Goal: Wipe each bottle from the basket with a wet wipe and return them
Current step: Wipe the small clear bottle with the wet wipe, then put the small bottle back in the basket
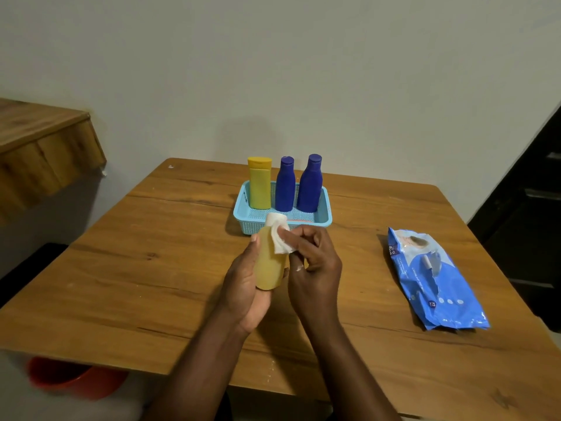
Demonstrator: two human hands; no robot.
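Yellowish translucent bottle [271, 262] w/ a white cap sits in the left hand [243, 287], held above the wooden counter [151, 268] near its middle, just in front of the basket [324, 214]. Left grip is curled round the bottle's lower body from behind and the left side, thumb tip showing at the bottle's upper left edge; bottle tilts slightly, cap end pointing away from the person. Right hand [315, 268] pinches a small white wet wipe [280, 243] btwn thumb and fingers and presses it vs. the bottle's shoulder, just below the cap; its other fingers are curled inward. Light-blue perforated basket stands toward the far edge of the counter and holds 3 upright bottles in a row along its far side: a yellow bottle [260, 183] w/ a yellow flip cap on the left, a dark blue bottle [285, 185] in the middle, and a second dark blue bottle [310, 183] on the right, the last two nearly touching. Near half of the basket floor is bare. Blue wet wipes pack [437, 281] lies flat on the counter to the right, well apart from the hands and basket, its top flap looks peeled open. Something red-orange [73, 378] shows below the counter's near-left edge; can't tell what it is.
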